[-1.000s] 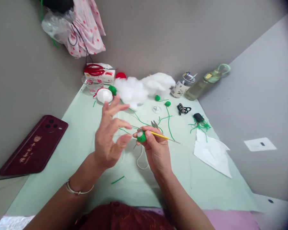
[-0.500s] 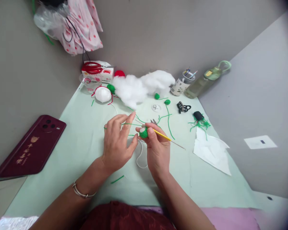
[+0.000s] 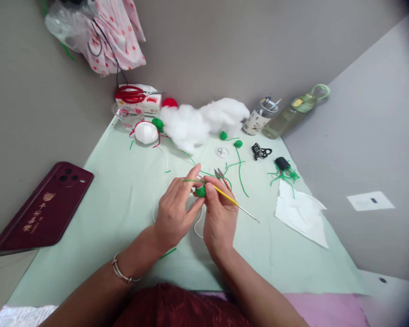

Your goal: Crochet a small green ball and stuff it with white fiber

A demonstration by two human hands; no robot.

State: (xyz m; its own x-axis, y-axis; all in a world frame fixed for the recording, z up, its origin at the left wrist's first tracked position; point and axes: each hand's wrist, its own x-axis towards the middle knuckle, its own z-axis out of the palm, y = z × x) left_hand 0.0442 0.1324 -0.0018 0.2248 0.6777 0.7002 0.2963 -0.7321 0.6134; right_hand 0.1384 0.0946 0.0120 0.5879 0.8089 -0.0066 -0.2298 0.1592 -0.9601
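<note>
My right hand [image 3: 220,215] grips a yellow-handled crochet hook [image 3: 233,202] whose metal tip points right, and its fingers pinch a small green crocheted piece [image 3: 201,191]. My left hand [image 3: 177,209] has closed in beside it, fingers curled against the green piece, with a strand of green yarn [image 3: 192,180] running over the index finger. Both hands hover over the pale green mat [image 3: 116,200]. A loop of white cord [image 3: 198,227] lies under them.
White stuffing [image 3: 201,120], small green balls [image 3: 237,144], thread snips [image 3: 221,175], a white ball [image 3: 146,133], red scissors on a box [image 3: 136,97], a jar [image 3: 259,119], a bottle [image 3: 293,113], a black clip [image 3: 261,152], white paper [image 3: 301,213]. A dark red phone [image 3: 42,204] lies left.
My left hand dropped from raised and spread, moving right until its fingers met the green piece. The yarn strand now lies over its index finger. My right hand stayed nearly put.
</note>
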